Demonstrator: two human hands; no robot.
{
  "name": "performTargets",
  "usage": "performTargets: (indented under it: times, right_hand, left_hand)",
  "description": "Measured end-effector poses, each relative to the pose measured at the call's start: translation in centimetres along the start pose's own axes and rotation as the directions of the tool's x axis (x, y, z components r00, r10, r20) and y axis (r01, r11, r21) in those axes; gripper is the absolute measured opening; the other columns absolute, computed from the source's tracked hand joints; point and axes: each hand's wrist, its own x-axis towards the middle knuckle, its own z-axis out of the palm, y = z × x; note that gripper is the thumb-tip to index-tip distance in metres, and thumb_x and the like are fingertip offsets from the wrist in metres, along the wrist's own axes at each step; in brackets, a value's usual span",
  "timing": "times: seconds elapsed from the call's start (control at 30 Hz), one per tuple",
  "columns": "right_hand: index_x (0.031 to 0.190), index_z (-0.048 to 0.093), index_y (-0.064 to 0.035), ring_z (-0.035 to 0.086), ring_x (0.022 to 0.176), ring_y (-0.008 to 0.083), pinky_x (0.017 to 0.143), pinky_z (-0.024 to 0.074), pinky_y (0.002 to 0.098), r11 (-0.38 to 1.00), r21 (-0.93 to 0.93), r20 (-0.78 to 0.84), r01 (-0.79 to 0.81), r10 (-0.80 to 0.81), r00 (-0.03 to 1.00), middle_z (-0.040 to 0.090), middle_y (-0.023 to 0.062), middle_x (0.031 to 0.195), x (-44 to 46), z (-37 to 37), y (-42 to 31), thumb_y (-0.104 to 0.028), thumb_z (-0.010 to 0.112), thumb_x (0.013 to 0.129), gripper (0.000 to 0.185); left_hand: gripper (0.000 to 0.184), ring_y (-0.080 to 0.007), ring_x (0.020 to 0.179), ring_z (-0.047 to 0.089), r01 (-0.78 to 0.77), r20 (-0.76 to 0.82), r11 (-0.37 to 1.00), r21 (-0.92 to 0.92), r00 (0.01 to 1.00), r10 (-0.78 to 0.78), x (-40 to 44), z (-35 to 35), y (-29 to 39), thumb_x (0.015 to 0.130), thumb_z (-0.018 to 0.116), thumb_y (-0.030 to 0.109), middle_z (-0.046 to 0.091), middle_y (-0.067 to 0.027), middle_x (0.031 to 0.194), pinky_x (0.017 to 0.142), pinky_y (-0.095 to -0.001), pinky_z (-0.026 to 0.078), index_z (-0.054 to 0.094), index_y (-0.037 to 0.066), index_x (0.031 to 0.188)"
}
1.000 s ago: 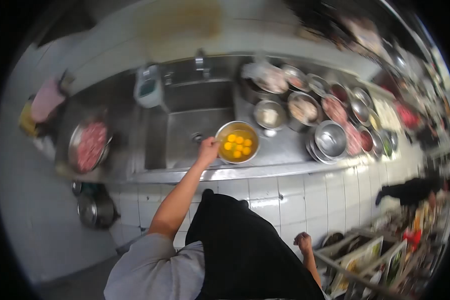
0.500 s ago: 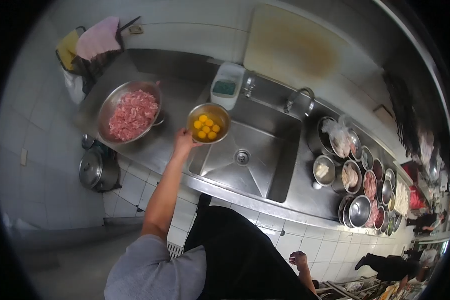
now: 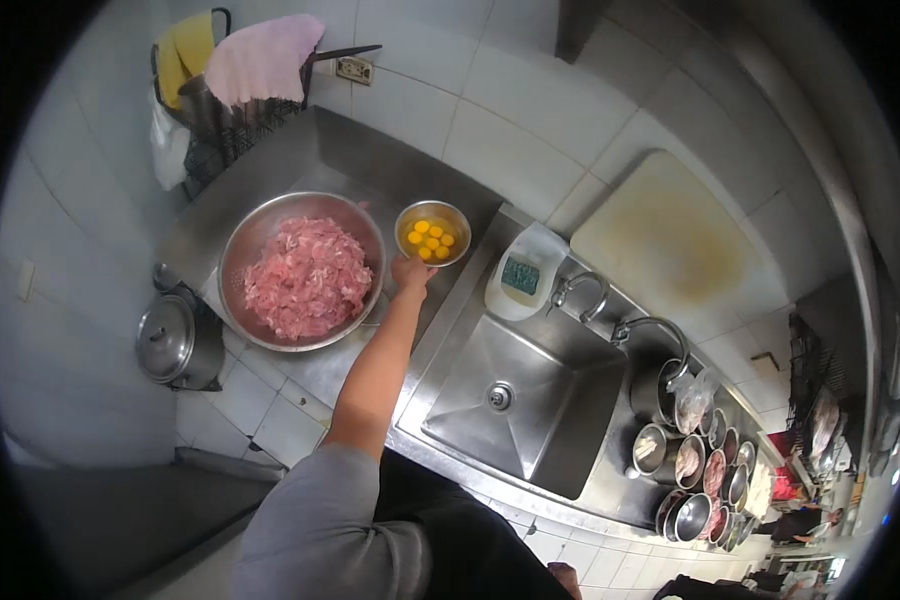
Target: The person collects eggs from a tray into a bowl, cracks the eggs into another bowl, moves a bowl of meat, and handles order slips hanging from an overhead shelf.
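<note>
Steel counter [image 3: 340,366] with a sink [image 3: 470,420] along a tiled wall [image 3: 520,120], on my head feed. I see the left hand [image 3: 410,272] pinching the near rim of a small metal bowl [image 3: 455,222] with yolks [image 3: 432,243] inside. Bowl's just right of a large basin [image 3: 232,270] of raw meat [image 3: 310,275], left of a white container [image 3: 510,305]; can't tell if it's lifted or resting. Right hand [image 3: 565,578]: cut off at bottom edge, grip I can't tell.

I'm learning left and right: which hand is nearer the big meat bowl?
Left. The left hand is beside the meat bowl; the right hand is farther, by the black clothes.
</note>
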Motion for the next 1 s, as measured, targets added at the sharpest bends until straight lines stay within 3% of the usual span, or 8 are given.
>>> performTargets:
  times: [0.07, 0.1, 0.53, 0.67, 0.83, 0.9, 0.97, 1.0]
  right_hand:
    - [0.087, 0.068, -0.0132, 0.067, 0.083, 0.0307, 0.067, 0.0531, 0.0414, 0.991, -0.019, -0.087, -0.134, 0.132, 0.988, 0.069, 0.0102, 0.084, -0.8, 0.7, -1.3, -0.038, 0.052, 0.085, 0.03]
    - [0.085, 0.068, -0.0145, 0.068, 0.083, 0.0277, 0.067, 0.0533, 0.0404, 0.894, 0.35, 0.009, -0.28, 0.295, 0.955, 0.07, 0.0088, 0.087, -1.3, 0.5, -1.0, -0.034, 0.051, 0.087, 0.026]
    - [0.101, 0.061, -0.0008, 0.067, 0.09, 0.0289, 0.077, 0.0542, 0.0392, 0.939, 0.067, -0.078, -0.337, 0.342, 0.937, 0.067, 0.0164, 0.096, -3.0, 3.5, -5.6, -0.021, 0.048, 0.093, 0.025]
    - [0.106, 0.058, 0.0024, 0.066, 0.092, 0.0306, 0.079, 0.0544, 0.0407, 0.956, 0.033, -0.003, -0.291, 0.291, 0.957, 0.066, 0.019, 0.1, -1.4, 3.2, -6.7, -0.017, 0.047, 0.095, 0.025]
    - [0.112, 0.054, 0.0065, 0.066, 0.095, 0.0328, 0.082, 0.0547, 0.0426, 0.975, 0.203, 0.368, 0.092, -0.163, 0.915, 0.065, 0.0222, 0.105, 4.1, 2.2, -9.1, -0.012, 0.046, 0.096, 0.025]
    - [0.115, 0.053, 0.0081, 0.066, 0.096, 0.0336, 0.083, 0.0548, 0.0433, 0.652, 0.752, 0.569, 0.09, -0.713, 0.41, 0.065, 0.0235, 0.107, 8.3, 3.6, -12.0, -0.01, 0.046, 0.097, 0.026]
    - [0.113, 0.055, 0.0062, 0.064, 0.1, 0.0279, 0.09, 0.0516, 0.0364, 0.908, 0.337, 0.56, -0.251, 0.021, 0.828, 0.065, 0.018, 0.108, 6.9, 4.0, -27.3, -0.012, 0.047, 0.098, 0.025]
    - [0.116, 0.055, 0.0039, 0.063, 0.1, 0.0229, 0.089, 0.0505, 0.0335, 0.939, 0.343, 0.528, -0.031, -0.165, 0.833, 0.065, 0.0128, 0.11, 9.0, 5.1, -28.4, -0.019, 0.049, 0.098, 0.03]
  left_hand:
    - [0.031, -0.0304, 0.101, 0.061, 0.037, -0.039, 0.993, -0.113, 0.998, -0.042, 3.1, 0.6, -1.7, 0.093, 0.049, 0.004, 0.052, -0.0186, 0.121, 0.074, -0.0433, 0.061, 0.044, -0.001, 0.124]
    - [0.031, -0.0304, 0.101, 0.061, 0.048, -0.032, 0.992, -0.119, 0.998, -0.052, 3.8, 0.8, -2.0, 0.093, 0.049, 0.004, 0.052, -0.0186, 0.121, 0.074, -0.0433, 0.061, 0.044, -0.001, 0.124]
    - [0.031, -0.0318, 0.103, 0.058, 0.005, -0.255, 0.944, -0.331, 0.962, -0.094, 9.5, -0.1, -6.8, 0.093, 0.053, 0.008, 0.048, -0.0176, 0.123, 0.078, -0.0431, 0.058, 0.044, 0.0, 0.121]
    - [0.033, -0.0206, 0.081, 0.057, 0.297, -0.102, 0.944, 0.143, 0.953, -0.284, 9.9, -2.8, -7.7, 0.094, 0.059, 0.029, 0.056, -0.01, 0.1, 0.067, -0.0341, 0.055, 0.05, 0.004, 0.114]
    - [0.02, -0.0158, 0.06, 0.055, 0.134, 0.32, 0.988, 0.076, 0.935, -0.151, -5.2, -4.8, -2.3, 0.094, 0.057, 0.024, 0.057, -0.0063, 0.076, 0.059, -0.029, 0.053, 0.057, 0.006, 0.103]
    - [0.012, -0.0128, 0.066, 0.057, 0.111, 0.3, 0.979, 0.169, 0.941, -0.158, -12.1, -7.6, 2.1, 0.094, 0.056, 0.016, 0.059, -0.0059, 0.079, 0.057, -0.0275, 0.05, 0.059, 0.006, 0.1]
    - [0.009, -0.0131, 0.075, 0.058, -0.099, 0.17, 0.935, 0.34, 0.985, 0.043, -15.4, -13.4, 5.5, 0.093, 0.053, 0.01, 0.061, -0.0073, 0.084, 0.06, -0.0275, 0.048, 0.059, 0.004, 0.097]
    - [0.009, -0.0158, 0.079, 0.06, -0.298, 0.119, 0.827, 0.477, 0.954, 0.275, -15.9, -16.5, 7.1, 0.093, 0.05, 0.007, 0.062, -0.0094, 0.083, 0.065, -0.0289, 0.05, 0.057, 0.003, 0.097]
